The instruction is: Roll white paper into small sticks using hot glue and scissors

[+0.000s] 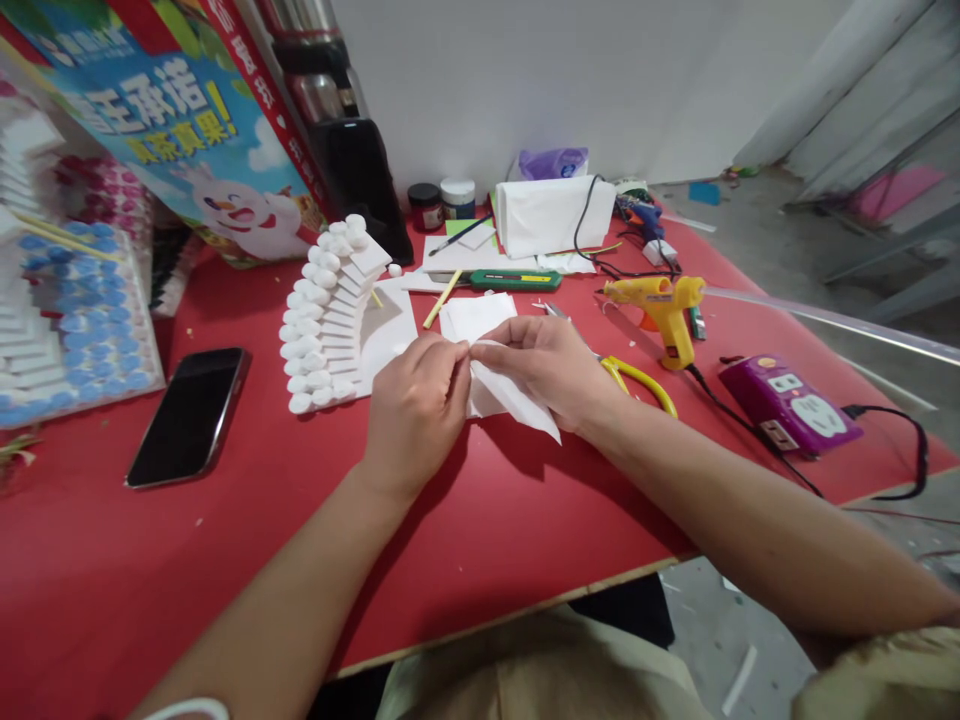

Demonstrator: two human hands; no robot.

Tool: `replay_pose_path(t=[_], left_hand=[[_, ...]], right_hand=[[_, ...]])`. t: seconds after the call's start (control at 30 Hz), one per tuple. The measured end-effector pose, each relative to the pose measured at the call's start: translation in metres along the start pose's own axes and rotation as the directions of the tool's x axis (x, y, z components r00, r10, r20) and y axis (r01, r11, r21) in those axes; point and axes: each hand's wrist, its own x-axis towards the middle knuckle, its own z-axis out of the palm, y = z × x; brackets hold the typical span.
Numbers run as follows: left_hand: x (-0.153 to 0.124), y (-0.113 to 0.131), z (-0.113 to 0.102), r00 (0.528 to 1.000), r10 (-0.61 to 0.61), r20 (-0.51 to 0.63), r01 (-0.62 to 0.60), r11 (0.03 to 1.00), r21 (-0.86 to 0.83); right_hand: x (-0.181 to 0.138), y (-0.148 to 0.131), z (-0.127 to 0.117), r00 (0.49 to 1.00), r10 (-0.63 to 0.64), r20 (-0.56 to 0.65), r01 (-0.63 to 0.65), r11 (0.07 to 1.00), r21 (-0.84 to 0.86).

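Observation:
Between my two hands is a thin white paper sheet, its loose corner hanging down toward me. My left hand pinches one edge with thumb and fingertips. My right hand pinches the same sheet close by, so the fingertips of both hands nearly meet. Under them a stack of white paper lies on the red table. Left of my hands stands a curved white model with stepped slats and rows of rounded white pieces. Beside my right hand are scissors with yellow handles, partly hidden by it.
A yellow glue gun and a purple power socket with cords lie at right. A green utility knife and a yellow stick lie behind my hands. One phone lies at left; another leans upright near a printed box.

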Motion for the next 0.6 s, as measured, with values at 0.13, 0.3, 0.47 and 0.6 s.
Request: replay_pose_path(t=[0.13, 0.3, 0.47, 0.6], left_hand=[[0.001, 0.004, -0.004, 0.982, -0.163, 0.094, 0.179, 0.964, -0.194], [0.007, 0.001, -0.006, 0.809, -0.503, 0.305, 0.579, 0.593, -0.559], [0.011, -0.003, -0.005, 0.703, -0.576, 0.416, 0.684, 0.389, -0.617], [0.009, 0.002, -0.005, 0.76, -0.571, 0.312, 0.621, 0.495, -0.608]], right_hand=[[0.001, -0.003, -0.003, 1.0, -0.028, 0.005, 0.029, 0.994, -0.103], [0.003, -0.006, -0.01, 0.99, -0.117, 0.081, 0.134, 0.954, -0.269], [0.003, -0.009, -0.016, 0.965, -0.198, 0.173, 0.245, 0.916, -0.318], [0.002, -0.009, -0.015, 0.957, -0.211, 0.199, 0.256, 0.936, -0.241]])
